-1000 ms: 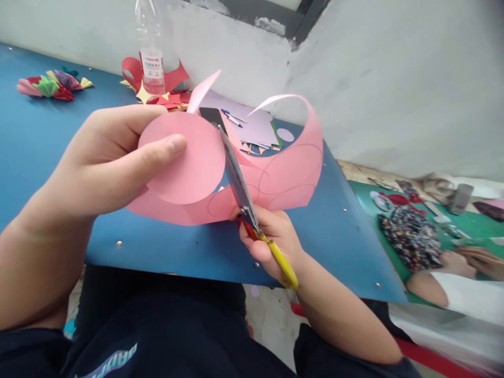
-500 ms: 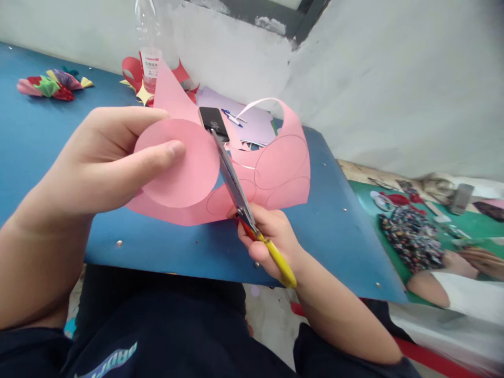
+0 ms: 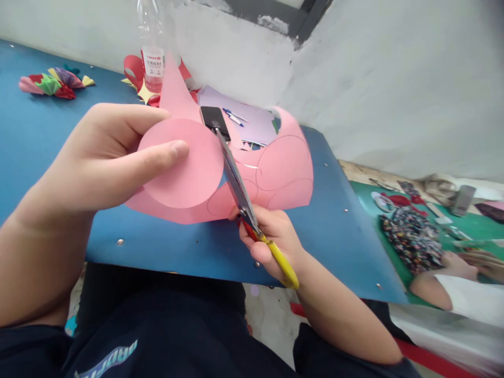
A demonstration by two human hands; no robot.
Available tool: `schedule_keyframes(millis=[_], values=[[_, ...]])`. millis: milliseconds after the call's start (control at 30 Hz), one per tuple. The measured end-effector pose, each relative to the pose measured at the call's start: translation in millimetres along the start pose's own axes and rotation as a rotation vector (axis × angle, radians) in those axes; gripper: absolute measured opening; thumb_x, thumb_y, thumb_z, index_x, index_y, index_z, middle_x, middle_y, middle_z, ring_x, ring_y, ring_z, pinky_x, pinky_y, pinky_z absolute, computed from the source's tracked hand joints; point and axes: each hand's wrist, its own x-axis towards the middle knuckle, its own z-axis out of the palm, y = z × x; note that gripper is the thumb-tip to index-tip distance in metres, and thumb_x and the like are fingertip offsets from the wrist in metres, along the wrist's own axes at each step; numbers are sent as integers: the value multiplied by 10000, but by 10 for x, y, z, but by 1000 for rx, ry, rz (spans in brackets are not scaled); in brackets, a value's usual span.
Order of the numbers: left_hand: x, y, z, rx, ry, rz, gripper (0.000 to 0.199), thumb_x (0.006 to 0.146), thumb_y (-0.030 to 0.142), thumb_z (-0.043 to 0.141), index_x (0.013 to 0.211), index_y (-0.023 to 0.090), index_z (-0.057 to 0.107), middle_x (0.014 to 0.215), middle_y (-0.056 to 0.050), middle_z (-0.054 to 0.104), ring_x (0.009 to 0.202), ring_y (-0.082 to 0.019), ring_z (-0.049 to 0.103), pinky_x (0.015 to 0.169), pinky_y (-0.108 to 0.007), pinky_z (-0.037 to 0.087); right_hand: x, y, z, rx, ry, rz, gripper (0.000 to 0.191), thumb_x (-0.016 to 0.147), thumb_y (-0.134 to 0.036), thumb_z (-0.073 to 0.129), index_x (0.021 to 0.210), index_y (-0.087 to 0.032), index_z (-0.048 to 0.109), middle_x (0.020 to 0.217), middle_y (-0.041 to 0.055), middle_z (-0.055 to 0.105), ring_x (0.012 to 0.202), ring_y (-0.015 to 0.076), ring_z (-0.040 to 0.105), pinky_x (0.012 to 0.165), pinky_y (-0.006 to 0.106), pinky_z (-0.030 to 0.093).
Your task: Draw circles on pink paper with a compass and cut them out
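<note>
My left hand (image 3: 118, 157) pinches a pink paper circle (image 3: 189, 173) between thumb and fingers. Behind and right of it spreads a pink paper sheet (image 3: 285, 163) with curved outlines drawn on it and a pointed piece rising at the back. My right hand (image 3: 271, 239) grips yellow-and-red-handled scissors (image 3: 240, 194). Their blades look closed and point up and left, along the circle's right edge. A dark phone (image 3: 215, 122) lies just beyond the blade tips.
A clear bottle (image 3: 151, 58) stands at the back beside red paper scraps. Purple sheets (image 3: 248, 113) with pens lie behind the phone. Colourful folded paper (image 3: 55, 83) sits far left on the blue table (image 3: 157, 244). A person's arm (image 3: 431, 289) rests at a green table, right.
The pink circle and scissors have shifted slightly right in the view. The thin curved strip at the sheet's upper edge has dropped out of its raised arc. Both hands keep their holds.
</note>
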Motion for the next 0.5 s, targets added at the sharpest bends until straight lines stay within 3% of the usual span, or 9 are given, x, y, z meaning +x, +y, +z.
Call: schedule_keyframes(millis=[167,367,500], values=[[3,-26,-10,39,17,-2,336,951,178,680,643,125,556,610,49,374,483,24,382,386,-45,276,5,-18,9,-21,6,-9,578,897,-693,791,1077,-148,722,582,-58,546,469,84,456,435,239,375],[-8,-23,-7,53,54,-13,313,955,186,686,670,136,564,629,48,406,500,28,376,381,-37,268,-13,-32,6,-47,10,58,601,885,-730,772,1074,-162,721,582,-50,544,485,102,478,451,256,405],[-11,-35,-22,52,48,3,409,968,198,692,619,151,485,650,35,370,539,15,416,375,-33,191,-21,-59,-5,-45,0,86,567,881,-698,797,1077,-170,728,586,-46,551,485,117,485,463,275,407]])
